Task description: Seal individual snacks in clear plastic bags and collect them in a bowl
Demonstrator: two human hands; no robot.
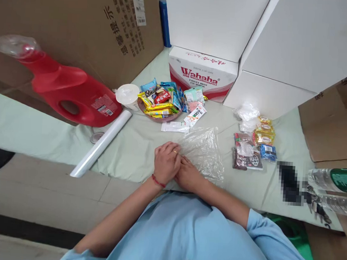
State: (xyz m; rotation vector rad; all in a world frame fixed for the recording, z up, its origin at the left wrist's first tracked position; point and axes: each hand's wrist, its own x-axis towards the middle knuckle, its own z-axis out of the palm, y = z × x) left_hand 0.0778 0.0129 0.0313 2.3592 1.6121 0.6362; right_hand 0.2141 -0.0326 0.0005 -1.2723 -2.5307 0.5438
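My left hand [166,163], with a gold ring and a red cord bracelet at the wrist, rests partly over the fingers of my right hand [190,175] at the table's front edge. Its fingers are bent and close together. The right hand's fingers are pressed together, their tips hidden by the left. Whether either holds anything is hidden. A clear plastic bag [206,151] lies flat beside and partly behind my right hand. Beyond it are a white sachet [175,127], an orange-and-white packet [195,115] and a bowl [159,118] heaped with wrapped snacks [163,98].
At left stand a red jug [67,88], a white roll [100,145] and a lidded white tub [127,96]. A Wahaha carton [203,75] and white boxes [215,19] rise behind. Snack packets [253,150], a blurred dark item [289,182], keys [318,209] and bottles [335,179] lie right.
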